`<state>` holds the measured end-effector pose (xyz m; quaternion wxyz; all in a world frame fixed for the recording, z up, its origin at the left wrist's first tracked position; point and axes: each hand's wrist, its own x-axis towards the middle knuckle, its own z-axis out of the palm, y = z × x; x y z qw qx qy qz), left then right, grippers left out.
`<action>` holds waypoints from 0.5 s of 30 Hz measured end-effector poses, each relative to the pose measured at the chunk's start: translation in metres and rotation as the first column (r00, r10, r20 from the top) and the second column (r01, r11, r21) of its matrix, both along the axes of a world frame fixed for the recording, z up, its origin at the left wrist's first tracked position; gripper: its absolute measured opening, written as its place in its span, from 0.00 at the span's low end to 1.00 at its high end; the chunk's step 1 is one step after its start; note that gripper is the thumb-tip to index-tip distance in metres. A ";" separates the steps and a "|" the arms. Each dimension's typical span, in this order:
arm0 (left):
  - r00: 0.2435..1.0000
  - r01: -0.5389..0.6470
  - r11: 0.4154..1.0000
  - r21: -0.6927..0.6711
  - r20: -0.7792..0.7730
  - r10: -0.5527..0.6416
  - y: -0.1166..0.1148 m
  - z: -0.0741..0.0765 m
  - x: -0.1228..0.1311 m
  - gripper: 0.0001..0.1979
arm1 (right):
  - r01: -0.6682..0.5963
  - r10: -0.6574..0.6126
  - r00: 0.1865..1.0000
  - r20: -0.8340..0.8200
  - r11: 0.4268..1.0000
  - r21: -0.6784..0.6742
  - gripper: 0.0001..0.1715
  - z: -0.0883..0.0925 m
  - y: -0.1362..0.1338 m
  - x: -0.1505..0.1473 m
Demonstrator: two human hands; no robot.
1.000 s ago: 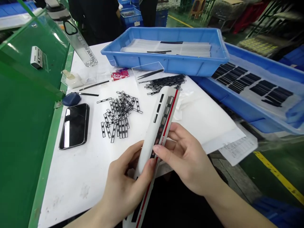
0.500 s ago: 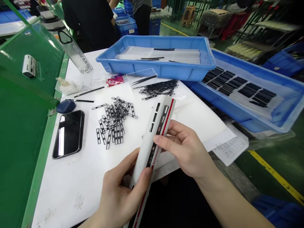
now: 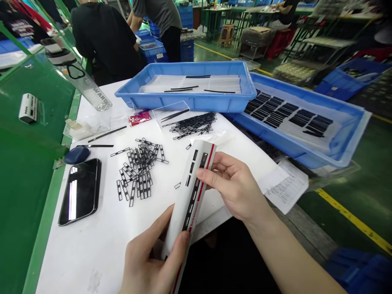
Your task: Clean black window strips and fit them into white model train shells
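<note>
A white model train car body (image 3: pixel 179 200) with a red stripe, a dark window band and red lettering slants upward between my hands. My left hand (image 3: pixel 150 257) is closed round its lower part, thumb lying along the window side. My right hand (image 3: pixel 235 185) grips the upper part, its thumb pressed on the window band near the far end and its fingers behind the red-striped edge. On the table beyond lie a loose pile of black-framed window strips (image 3: pixel 139 167) and a denser bundle of similar strips (image 3: pixel 194 124). A single small strip end shows beside the car body.
A phone (image 3: pixel 80 192) and a dark blue rounded object (image 3: pixel 77 155) lie at left. Tweezers (image 3: pixel 175 115), a red packet (image 3: pixel 139 118) and a clear bottle (image 3: pixel 88 87) are farther back. Blue trays (image 3: pixel 186 103) stand behind, one at right with black strips. Co-workers are beyond.
My view has tipped up and shifted right, so the table sits lower and farther left. My right thumb has moved along the window band toward the car body's far end.
</note>
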<state>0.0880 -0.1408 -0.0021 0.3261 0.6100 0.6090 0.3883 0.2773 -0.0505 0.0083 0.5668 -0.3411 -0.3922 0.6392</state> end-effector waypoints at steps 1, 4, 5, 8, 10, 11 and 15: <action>1.000 0.011 1.000 -0.002 -0.003 -0.011 0.000 0.000 -0.001 0.19 | -0.004 0.004 1.000 0.003 1.000 -0.010 0.08 0.001 0.001 0.001; 0.999 0.050 0.999 -0.009 0.008 -0.050 0.002 0.001 -0.003 0.18 | -0.027 0.026 1.000 -0.015 0.999 -0.046 0.12 0.002 0.005 0.003; 0.999 0.049 0.999 -0.013 0.015 -0.048 0.002 0.002 -0.003 0.18 | -0.026 0.024 0.999 -0.023 0.998 -0.051 0.11 0.003 0.007 0.004; 0.999 0.007 0.999 -0.044 0.042 -0.005 0.004 0.006 -0.002 0.17 | 0.021 -0.023 0.999 -0.030 0.998 -0.064 0.10 0.004 0.012 0.006; 0.998 -0.004 0.998 -0.057 0.066 0.008 0.006 0.007 -0.002 0.16 | 0.037 -0.040 0.999 -0.036 0.996 -0.078 0.12 0.004 0.015 0.006; 0.997 0.012 0.998 -0.061 0.072 -0.007 0.007 0.008 -0.002 0.16 | 0.039 -0.043 0.998 -0.042 0.995 -0.090 0.12 0.004 0.016 0.006; 0.998 0.032 0.998 -0.063 0.051 -0.029 0.008 0.008 0.000 0.16 | 0.056 -0.057 0.998 -0.004 0.992 -0.110 0.14 0.002 0.019 0.004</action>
